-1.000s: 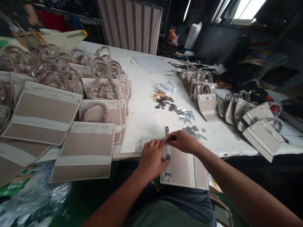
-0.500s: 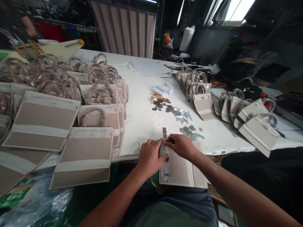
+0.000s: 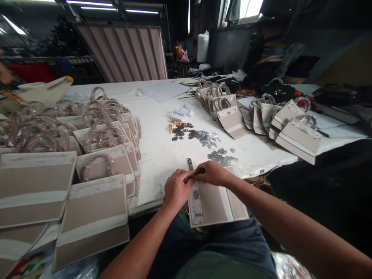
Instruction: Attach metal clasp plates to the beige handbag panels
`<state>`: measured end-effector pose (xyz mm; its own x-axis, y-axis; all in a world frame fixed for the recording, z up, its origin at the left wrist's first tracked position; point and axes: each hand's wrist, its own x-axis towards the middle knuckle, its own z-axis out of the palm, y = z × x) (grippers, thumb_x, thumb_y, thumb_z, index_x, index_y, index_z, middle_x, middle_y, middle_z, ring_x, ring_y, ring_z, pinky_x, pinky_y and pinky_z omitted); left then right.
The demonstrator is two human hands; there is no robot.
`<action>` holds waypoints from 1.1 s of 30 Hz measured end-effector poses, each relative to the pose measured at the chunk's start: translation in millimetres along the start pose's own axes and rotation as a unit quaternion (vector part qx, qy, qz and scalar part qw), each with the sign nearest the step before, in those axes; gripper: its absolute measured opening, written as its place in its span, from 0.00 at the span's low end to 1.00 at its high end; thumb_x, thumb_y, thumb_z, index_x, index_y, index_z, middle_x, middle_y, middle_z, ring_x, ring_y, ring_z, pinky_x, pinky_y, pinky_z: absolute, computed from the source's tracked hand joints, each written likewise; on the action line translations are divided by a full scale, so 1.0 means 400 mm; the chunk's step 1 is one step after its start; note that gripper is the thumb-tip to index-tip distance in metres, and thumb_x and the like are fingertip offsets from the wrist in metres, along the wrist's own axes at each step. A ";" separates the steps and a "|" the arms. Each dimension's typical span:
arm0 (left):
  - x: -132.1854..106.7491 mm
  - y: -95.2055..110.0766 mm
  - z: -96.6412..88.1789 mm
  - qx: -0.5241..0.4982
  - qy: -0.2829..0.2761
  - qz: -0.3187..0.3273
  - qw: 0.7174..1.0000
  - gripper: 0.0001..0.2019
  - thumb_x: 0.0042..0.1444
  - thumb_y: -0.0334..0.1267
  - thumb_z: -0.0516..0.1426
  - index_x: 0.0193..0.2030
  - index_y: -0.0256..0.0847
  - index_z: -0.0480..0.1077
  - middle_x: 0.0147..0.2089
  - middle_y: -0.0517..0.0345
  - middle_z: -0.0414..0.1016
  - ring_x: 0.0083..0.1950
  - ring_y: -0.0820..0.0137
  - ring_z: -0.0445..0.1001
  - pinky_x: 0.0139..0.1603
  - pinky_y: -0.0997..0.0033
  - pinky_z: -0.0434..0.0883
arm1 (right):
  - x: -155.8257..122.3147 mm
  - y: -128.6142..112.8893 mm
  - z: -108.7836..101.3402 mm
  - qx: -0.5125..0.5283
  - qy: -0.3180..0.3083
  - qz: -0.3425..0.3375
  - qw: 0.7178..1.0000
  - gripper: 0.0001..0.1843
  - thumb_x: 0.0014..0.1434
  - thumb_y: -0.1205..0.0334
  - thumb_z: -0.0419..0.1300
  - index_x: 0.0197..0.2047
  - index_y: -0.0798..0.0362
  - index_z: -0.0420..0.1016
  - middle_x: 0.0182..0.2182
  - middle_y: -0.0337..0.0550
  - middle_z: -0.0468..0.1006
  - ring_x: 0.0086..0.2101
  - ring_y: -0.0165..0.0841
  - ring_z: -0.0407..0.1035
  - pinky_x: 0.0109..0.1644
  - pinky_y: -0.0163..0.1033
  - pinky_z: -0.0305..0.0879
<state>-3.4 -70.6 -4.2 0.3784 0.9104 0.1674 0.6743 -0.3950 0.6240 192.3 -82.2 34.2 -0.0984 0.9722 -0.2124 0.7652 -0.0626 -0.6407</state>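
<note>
Precariously pinched: small dark part [image 3: 195, 175] between fingers [image 3: 203, 169] of left hand [image 3: 176, 190] and right hand [image 3: 213, 173], above bag panel [image 3: 210, 205]; risk of slip, misalignment from unclamped panel shifting.

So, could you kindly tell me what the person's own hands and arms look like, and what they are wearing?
The left hand and right hand are bare, without gloves, and no watch or bracelet shows on the forearms. No sleeve is in view. Below them, the person wears a grey-green top and dark navy bottoms.
</note>
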 end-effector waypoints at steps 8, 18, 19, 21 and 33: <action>-0.001 -0.031 0.018 -0.005 0.017 0.020 1.000 0.04 0.63 0.36 0.66 0.42 0.52 0.83 0.49 0.62 0.82 0.48 0.68 0.81 0.46 0.70 0.70 | -0.036 0.043 0.036 0.019 0.066 0.008 0.998 0.09 0.58 0.63 0.65 0.40 0.49 0.88 0.32 0.40 0.86 0.34 0.36 0.77 0.38 0.36 0.64; 0.005 -0.015 0.015 -0.012 0.006 -0.011 1.000 0.05 0.61 0.35 0.66 0.40 0.51 0.83 0.50 0.62 0.83 0.49 0.67 0.81 0.48 0.70 0.71 | -0.020 0.027 0.053 -0.025 0.093 0.055 0.994 0.09 0.57 0.60 0.64 0.39 0.46 0.85 0.33 0.38 0.85 0.32 0.35 0.74 0.34 0.37 0.58; 0.008 -0.015 0.011 -0.016 -0.006 -0.017 1.000 0.05 0.60 0.35 0.67 0.41 0.50 0.83 0.49 0.62 0.83 0.49 0.66 0.81 0.48 0.69 0.71 | -0.016 0.024 0.052 -0.028 0.090 0.063 0.994 0.08 0.57 0.60 0.64 0.38 0.46 0.85 0.33 0.38 0.85 0.32 0.35 0.74 0.34 0.37 0.58; 0.016 -0.020 -0.001 -0.036 -0.042 -0.037 0.998 0.07 0.59 0.37 0.67 0.44 0.50 0.83 0.47 0.61 0.85 0.47 0.65 0.82 0.48 0.69 0.72 | -0.009 0.021 0.048 -0.025 0.081 0.073 0.994 0.08 0.56 0.61 0.64 0.37 0.46 0.85 0.33 0.39 0.85 0.34 0.36 0.75 0.35 0.37 0.59; 0.138 -0.033 -0.042 -0.047 -0.199 -0.114 0.972 0.09 0.56 0.42 0.67 0.41 0.42 0.83 0.29 0.57 0.82 0.33 0.64 0.79 0.34 0.71 0.68 | -0.006 0.018 0.037 -0.006 0.074 0.064 0.995 0.07 0.56 0.63 0.66 0.37 0.47 0.86 0.33 0.39 0.86 0.34 0.36 0.75 0.36 0.37 0.60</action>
<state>-2.2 -13.1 9.5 0.4535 0.8461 -0.2801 0.7159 -0.1586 0.6799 188.8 -88.2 19.1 0.0933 0.9792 -0.1804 0.7736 -0.1853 -0.6059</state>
